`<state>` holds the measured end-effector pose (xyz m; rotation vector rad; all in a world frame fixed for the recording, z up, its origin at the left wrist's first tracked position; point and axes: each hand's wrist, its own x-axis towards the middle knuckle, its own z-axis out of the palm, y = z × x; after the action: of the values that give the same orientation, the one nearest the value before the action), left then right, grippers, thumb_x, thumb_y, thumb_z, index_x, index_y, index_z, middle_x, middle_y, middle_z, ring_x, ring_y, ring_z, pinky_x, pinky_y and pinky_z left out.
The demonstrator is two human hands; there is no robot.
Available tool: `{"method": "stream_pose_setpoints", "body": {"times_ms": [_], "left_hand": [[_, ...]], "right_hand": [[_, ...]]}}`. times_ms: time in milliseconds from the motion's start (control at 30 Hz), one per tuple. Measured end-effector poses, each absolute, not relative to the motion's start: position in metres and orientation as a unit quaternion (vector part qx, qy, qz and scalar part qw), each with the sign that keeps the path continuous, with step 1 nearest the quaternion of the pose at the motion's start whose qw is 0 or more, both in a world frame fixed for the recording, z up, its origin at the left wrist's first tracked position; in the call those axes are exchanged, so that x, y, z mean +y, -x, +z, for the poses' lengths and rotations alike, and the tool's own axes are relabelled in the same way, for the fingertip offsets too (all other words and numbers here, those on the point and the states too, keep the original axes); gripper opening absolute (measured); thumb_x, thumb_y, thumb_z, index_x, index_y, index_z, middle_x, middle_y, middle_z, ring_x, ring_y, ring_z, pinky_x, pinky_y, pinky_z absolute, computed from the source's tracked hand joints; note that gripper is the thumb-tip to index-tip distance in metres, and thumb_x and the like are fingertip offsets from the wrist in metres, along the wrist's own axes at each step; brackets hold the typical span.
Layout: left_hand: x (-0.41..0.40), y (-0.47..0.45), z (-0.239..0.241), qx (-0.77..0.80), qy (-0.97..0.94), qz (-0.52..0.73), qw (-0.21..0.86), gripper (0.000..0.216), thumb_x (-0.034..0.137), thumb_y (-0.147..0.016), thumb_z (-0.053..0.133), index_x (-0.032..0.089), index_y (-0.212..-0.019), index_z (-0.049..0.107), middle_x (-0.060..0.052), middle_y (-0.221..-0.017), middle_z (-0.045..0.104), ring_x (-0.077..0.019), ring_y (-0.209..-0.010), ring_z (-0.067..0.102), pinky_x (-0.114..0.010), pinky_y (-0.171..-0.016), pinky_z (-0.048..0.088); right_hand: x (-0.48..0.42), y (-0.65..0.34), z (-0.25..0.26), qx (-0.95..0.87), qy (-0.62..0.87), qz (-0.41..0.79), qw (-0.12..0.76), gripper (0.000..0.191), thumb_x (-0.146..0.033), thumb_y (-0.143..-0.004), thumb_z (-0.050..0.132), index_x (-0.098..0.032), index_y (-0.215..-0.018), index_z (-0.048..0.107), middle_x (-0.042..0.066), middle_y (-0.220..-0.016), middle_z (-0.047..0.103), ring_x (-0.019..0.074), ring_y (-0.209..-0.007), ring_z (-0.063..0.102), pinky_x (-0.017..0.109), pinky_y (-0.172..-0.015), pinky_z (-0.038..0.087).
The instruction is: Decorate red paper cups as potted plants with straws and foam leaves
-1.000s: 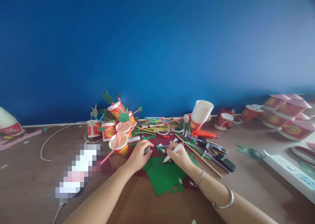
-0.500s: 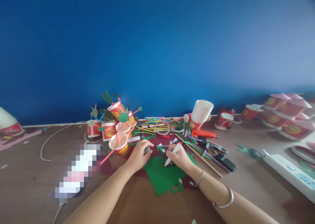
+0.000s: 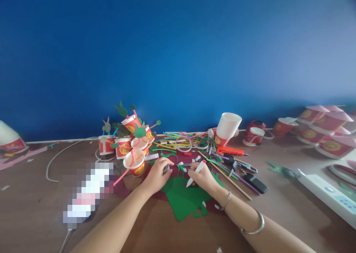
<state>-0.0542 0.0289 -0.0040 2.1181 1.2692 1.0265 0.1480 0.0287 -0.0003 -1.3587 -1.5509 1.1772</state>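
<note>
My right hand [image 3: 200,175] is closed around a white marker [image 3: 196,172] with a red end, its tip pointing down at a dark green sheet [image 3: 181,201]. On the left side of this sheet, my left hand [image 3: 158,174] rests with loosely curved fingers, thumb and forefinger apart. A small greyish round thing [image 3: 166,168] shows in that gap; I cannot make out what it is. Between the hands lie scissors [image 3: 183,165], partly hidden, and green paper scraps. Under the green sheet is a dark red sheet [image 3: 122,187]. A red cap [image 3: 187,154] lies beyond the hands.
Decorated paper cups [image 3: 134,164] stand at the left. Coloured straws [image 3: 167,146] lie along the wall. At the right are a cup stack [image 3: 228,129], an orange cutter [image 3: 230,150], keys [image 3: 254,182], a wooden stick [image 3: 233,184] and a power strip [image 3: 325,195]. A blurred-out device [image 3: 89,193] lies left.
The marker and right hand have shifted very slightly over the green sheet. My left hand stays in place.
</note>
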Motion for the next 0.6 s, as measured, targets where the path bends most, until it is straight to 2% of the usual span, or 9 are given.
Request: {"method": "stream_pose_setpoints", "body": {"times_ms": [200,600], "left_hand": [[0.029,0.0539,-0.0038,0.463,-0.768,0.373,0.237,0.016,0.014,-0.079,0.055,0.022,-0.091,0.062,-0.007,-0.101,0.063,-0.0211,-0.101,0.057,-0.038,-0.093,0.044],[0.0289,0.0541,-0.0028,0.464,-0.77,0.37,0.233,0.016,0.014,-0.079,0.054,0.022,-0.091,0.062,-0.007,-0.101,0.063,-0.0215,-0.101,0.057,-0.038,-0.093,0.045]], "right_hand": [[0.0269,-0.1473,0.0055,-0.6,0.535,0.448,0.39,0.026,-0.025,-0.067,0.05,-0.023,-0.049,0.032,-0.007,-0.035,0.044,0.0107,-0.036,0.052,0.018,-0.036,0.033],[0.0283,-0.1477,0.0025,-0.603,0.533,0.452,0.384,0.025,-0.023,-0.066,0.05,-0.023,-0.049,0.031,-0.007,-0.033,0.043,0.0111,-0.034,0.051,0.018,-0.034,0.031]]}}
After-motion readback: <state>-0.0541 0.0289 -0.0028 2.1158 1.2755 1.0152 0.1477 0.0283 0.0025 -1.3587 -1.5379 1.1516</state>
